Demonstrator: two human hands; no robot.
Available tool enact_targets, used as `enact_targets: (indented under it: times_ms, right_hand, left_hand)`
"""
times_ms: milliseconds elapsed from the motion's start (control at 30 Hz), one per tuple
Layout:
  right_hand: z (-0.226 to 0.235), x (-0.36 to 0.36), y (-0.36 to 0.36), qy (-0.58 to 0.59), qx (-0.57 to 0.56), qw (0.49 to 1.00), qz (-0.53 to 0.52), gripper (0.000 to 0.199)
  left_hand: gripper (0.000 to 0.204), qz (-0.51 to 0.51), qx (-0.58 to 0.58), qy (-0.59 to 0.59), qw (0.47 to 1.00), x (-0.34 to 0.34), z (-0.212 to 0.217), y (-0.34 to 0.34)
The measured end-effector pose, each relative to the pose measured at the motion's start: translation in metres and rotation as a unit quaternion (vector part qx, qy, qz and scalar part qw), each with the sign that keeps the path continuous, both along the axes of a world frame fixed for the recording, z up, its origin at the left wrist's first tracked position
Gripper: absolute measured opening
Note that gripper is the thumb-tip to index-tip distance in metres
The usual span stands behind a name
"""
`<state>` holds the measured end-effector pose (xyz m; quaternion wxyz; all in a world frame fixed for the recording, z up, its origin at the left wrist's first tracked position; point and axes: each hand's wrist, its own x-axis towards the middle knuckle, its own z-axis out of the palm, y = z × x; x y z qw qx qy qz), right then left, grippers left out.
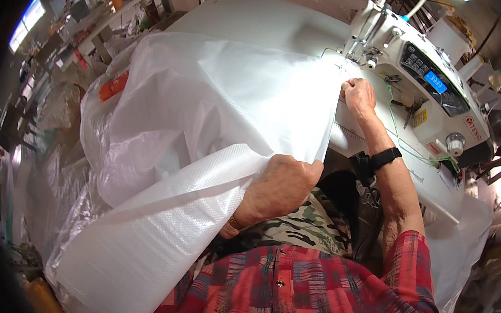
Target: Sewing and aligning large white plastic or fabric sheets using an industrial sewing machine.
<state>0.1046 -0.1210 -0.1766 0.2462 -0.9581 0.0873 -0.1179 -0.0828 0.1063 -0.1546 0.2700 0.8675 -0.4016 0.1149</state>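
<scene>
A large sheet of white woven plastic fabric (pixel 164 118) spreads over the table and hangs down toward my lap on the left. Its right edge runs up to the needle area of a white sewing machine (pixel 388 37), where a bright lamp glares on it. My left hand (pixel 281 186) is closed on the near part of that edge, with a fold of the fabric draped over my wrist. Close in front of the needle, my right hand (pixel 359 96) pinches the same edge between thumb and fingers. Glare hides the exact spot under the presser foot.
The pale sewing table (pixel 257 21) reaches back behind the fabric. A lit control panel (pixel 432 77) sits on the machine's arm, and a green thread (pixel 394 119) trails below it. Clear plastic sheeting (pixel 47 197) is heaped at left, near an orange object (pixel 113 86).
</scene>
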Motion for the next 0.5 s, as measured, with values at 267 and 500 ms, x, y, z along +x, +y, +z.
enact_targets:
  times_ms: [267,500]
  right_hand:
    - [-0.017,0.040,-0.009,0.064,0.211,0.970,-0.098,0.032]
    - [-0.024,0.050,-0.010,-0.005,0.039,0.997,-0.071,0.027]
  left_hand:
    - [0.008,-0.034,0.004,0.020,0.999,0.002,-0.002,-0.007]
    - [0.008,-0.045,-0.008,0.015,0.999,0.002,-0.005,-0.005]
